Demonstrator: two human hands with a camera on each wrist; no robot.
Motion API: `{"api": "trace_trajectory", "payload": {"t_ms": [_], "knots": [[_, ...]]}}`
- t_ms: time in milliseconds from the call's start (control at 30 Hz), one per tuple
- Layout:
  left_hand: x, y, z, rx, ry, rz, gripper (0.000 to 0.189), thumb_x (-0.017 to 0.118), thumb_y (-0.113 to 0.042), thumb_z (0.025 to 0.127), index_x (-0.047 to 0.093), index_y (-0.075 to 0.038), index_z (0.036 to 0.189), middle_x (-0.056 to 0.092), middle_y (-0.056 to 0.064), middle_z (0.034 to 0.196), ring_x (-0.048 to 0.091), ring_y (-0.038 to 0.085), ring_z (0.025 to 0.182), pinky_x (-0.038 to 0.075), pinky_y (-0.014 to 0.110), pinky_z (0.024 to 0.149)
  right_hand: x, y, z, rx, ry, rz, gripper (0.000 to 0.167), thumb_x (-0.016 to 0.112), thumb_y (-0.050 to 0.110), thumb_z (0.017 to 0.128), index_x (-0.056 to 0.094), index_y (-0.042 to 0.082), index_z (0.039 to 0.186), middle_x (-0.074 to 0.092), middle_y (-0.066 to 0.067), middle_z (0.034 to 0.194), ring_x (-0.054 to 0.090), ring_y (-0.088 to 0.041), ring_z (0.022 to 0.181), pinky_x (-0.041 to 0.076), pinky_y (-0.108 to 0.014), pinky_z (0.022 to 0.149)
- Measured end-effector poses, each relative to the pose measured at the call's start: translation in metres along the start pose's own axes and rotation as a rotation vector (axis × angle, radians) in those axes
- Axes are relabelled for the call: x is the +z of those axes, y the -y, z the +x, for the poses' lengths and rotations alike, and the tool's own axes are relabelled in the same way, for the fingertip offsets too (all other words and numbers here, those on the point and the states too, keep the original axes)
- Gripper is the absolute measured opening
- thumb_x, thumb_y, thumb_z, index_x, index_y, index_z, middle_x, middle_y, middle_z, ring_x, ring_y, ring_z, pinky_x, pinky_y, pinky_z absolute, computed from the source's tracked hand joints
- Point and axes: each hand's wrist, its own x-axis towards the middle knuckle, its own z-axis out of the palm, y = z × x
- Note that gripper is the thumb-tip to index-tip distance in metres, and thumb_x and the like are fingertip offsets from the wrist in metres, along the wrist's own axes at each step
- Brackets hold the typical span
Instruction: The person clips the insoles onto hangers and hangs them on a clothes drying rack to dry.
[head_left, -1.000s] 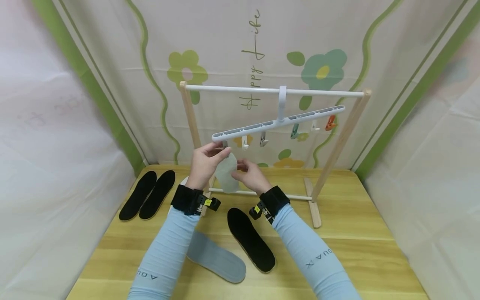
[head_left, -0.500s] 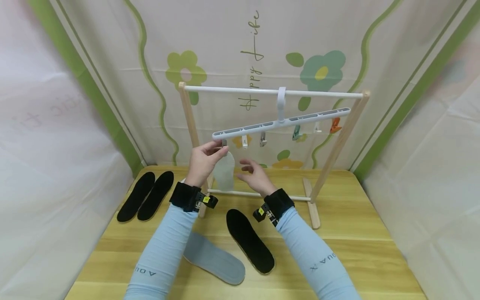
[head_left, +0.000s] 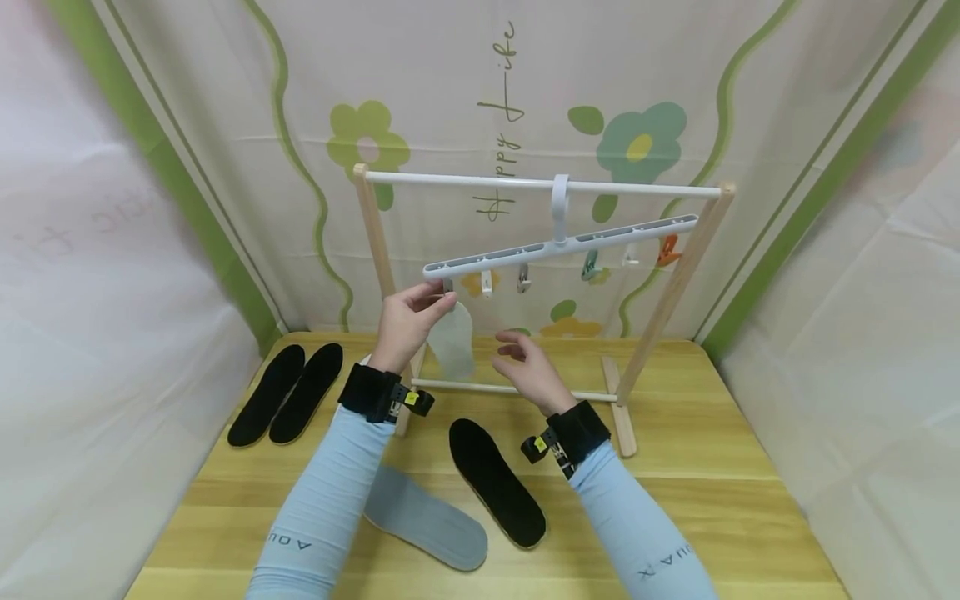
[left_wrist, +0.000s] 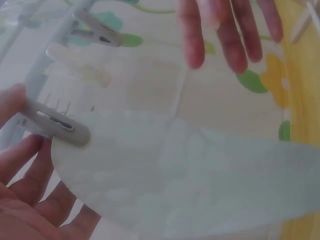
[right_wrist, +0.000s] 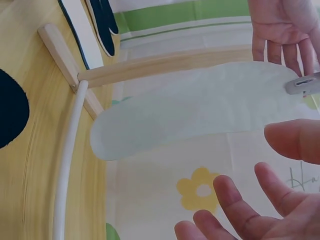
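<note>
My left hand [head_left: 405,327] pinches the grey clip [left_wrist: 57,124] at the left end of a white hanger [head_left: 517,255]. The clip's jaws bite one end of a pale, whitish-green insole [head_left: 452,342], which hangs down from it. In the left wrist view, thumb and fingers lie at the clip's tail. To the right of the insole is my right hand [head_left: 534,373], fingers spread and loosely bent, holding nothing. The right wrist view shows a gap between its fingertips and the insole [right_wrist: 190,112].
The hanger tilts, hooked on the white rail [head_left: 465,179] of a wooden-legged rack. Other clips, such as an orange clip [head_left: 668,251], hang along it. A grey insole [head_left: 427,518] and a black insole [head_left: 497,483] lie in front. Two black insoles [head_left: 287,395] lie left.
My right hand has let go of the insole and drawn back to the right and slightly down. The left hand stays at the clip, and the insole hangs from it.
</note>
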Motion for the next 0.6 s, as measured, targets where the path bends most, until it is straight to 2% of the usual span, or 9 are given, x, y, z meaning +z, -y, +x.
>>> {"api": "trace_trajectory", "payload": {"t_ms": [167, 400, 600], "knots": [[0.0, -0.001, 0.0, 0.005, -0.002, 0.024, 0.049, 0.076, -0.031, 0.089, 0.065, -0.006, 0.13, 0.07, 0.01, 0.118, 0.066, 0.021, 0.109, 0.052, 0.035, 0.094, -0.01, 0.001, -0.014, -0.026, 0.005, -0.011, 0.049, 0.064, 0.019, 0.099, 0.047, 0.008, 0.143, 0.053, -0.016, 0.134, 0.043, -0.035, 0.131, 0.04, -0.053, 0.103], [-0.002, -0.003, -0.001, 0.002, -0.007, 0.049, 0.053, 0.077, -0.031, 0.087, 0.063, -0.006, 0.132, 0.067, 0.012, 0.125, 0.059, 0.02, 0.121, 0.048, 0.036, 0.099, -0.028, 0.004, -0.032, -0.08, 0.004, -0.036, 0.048, 0.061, 0.018, 0.1, 0.046, 0.007, 0.144, 0.052, -0.017, 0.135, 0.042, -0.035, 0.133, 0.037, -0.053, 0.106], [-0.006, -0.005, -0.001, -0.009, -0.009, 0.053, 0.05, 0.077, -0.031, 0.088, 0.064, -0.009, 0.131, 0.066, 0.011, 0.126, 0.059, 0.022, 0.121, 0.047, 0.037, 0.1, -0.043, 0.008, -0.044, -0.094, -0.022, -0.035, 0.044, 0.06, 0.018, 0.101, 0.048, 0.009, 0.142, 0.053, -0.016, 0.135, 0.043, -0.033, 0.132, 0.037, -0.054, 0.106]]}}
